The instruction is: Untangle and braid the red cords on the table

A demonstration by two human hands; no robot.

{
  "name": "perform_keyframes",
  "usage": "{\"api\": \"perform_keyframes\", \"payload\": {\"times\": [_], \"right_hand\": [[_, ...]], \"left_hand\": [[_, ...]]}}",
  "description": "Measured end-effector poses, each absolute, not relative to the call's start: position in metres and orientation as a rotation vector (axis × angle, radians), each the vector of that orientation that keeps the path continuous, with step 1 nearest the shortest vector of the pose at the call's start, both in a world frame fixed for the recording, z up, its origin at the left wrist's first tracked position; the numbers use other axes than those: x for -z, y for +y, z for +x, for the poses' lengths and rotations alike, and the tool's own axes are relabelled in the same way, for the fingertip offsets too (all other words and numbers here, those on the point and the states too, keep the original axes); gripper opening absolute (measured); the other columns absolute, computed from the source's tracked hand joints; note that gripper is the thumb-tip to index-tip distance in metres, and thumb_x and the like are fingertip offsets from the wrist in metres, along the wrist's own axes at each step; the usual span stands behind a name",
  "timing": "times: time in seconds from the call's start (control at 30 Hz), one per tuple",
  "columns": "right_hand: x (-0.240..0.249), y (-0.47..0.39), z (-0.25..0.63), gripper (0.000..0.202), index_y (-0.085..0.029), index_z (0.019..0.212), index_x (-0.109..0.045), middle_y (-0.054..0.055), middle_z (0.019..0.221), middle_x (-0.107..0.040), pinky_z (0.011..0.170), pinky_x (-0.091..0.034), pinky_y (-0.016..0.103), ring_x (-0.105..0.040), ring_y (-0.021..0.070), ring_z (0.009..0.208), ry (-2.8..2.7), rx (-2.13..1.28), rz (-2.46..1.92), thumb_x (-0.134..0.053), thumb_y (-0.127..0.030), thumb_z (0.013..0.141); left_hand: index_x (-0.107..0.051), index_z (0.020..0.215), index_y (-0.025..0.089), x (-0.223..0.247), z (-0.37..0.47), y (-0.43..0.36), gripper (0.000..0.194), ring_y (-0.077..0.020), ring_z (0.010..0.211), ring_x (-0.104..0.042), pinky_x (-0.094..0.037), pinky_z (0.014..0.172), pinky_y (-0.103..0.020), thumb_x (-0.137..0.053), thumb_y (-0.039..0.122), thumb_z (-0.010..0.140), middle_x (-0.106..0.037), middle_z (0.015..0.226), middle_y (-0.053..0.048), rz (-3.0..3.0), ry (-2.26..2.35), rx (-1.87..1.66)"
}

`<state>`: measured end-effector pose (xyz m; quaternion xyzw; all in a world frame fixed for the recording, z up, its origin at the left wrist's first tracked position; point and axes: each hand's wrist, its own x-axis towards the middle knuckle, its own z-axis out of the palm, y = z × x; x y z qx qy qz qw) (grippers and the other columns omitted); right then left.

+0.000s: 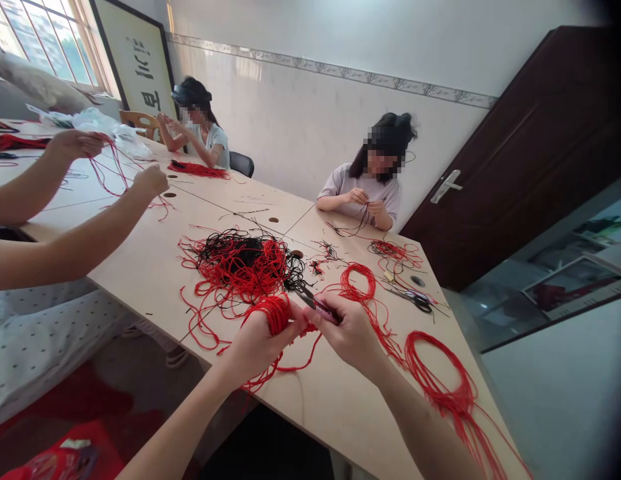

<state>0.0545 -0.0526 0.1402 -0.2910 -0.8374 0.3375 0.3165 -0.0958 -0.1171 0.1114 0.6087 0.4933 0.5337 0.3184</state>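
My left hand [263, 343] is closed round a looped bundle of red cord [275, 313] near the table's front edge. Small scissors [310, 298] with dark blades are gripped in my right hand [347, 330], their tips pointing up and to the left. The fingertips of both hands nearly meet beside the bundle. Just beyond them lies a tangled pile of red and black cords [240, 263]. Red strands hang below my left hand over the table edge.
Coiled red cords [437, 373] lie at the right on the table [310, 407], with black-handled scissors [421, 303] behind them. At the left, another person's arms [95, 233] reach over the table. Two people sit at the far side.
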Motion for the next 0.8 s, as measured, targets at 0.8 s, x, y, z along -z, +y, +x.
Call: {"api": "perform_keyframes", "payload": {"times": [0.8], "right_hand": [[-0.171, -0.047, 0.13, 0.045, -0.018, 0.061, -0.028, -0.005, 0.057, -0.023, 0.046, -0.019, 0.023, -0.024, 0.0071, 0.051, -2.647, -1.258, -0.988, -0.035, -0.051, 0.091]], "left_hand": [[-0.061, 0.099, 0.015, -0.119, -0.087, -0.108, 0.018, -0.0125, 0.073, -0.067, -0.055, 0.069, -0.021, -0.061, 0.022, 0.082, -0.07, 0.078, -0.002, 1.462, 1.103, -1.292]]}}
